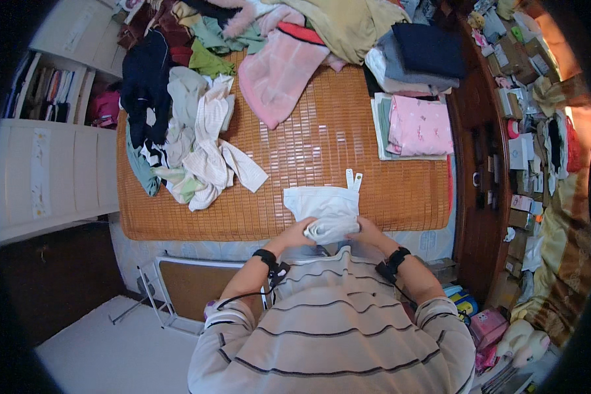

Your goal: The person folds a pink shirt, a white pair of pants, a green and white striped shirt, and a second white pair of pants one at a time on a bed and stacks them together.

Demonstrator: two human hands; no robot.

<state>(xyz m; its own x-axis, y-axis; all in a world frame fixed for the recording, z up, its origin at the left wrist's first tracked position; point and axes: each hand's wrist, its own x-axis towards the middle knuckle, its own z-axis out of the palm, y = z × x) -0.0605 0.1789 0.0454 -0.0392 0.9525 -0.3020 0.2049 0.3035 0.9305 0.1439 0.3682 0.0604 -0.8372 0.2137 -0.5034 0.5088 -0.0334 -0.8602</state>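
Observation:
A small white cloth garment (323, 201) lies at the near edge of the woven brown bed mat (302, 148). Its far part is spread flat, and two narrow white straps (353, 178) stick out at its far right corner, each with a round spot near the end. The near part is bunched or rolled in folds. My left hand (297, 234) is closed on the left side of this bundle. On the opposite side, my right hand (369, 232) grips it too, with fingertips partly hidden by the cloth.
A loose heap of clothes (207, 134) covers the mat's left side. A pink fleece piece (279, 79) lies at the far middle. Folded stacks, one topped with pink cloth (420, 126), sit at right. A folding table (200, 292) leans below the bed; packed shelves (522, 164) line the right.

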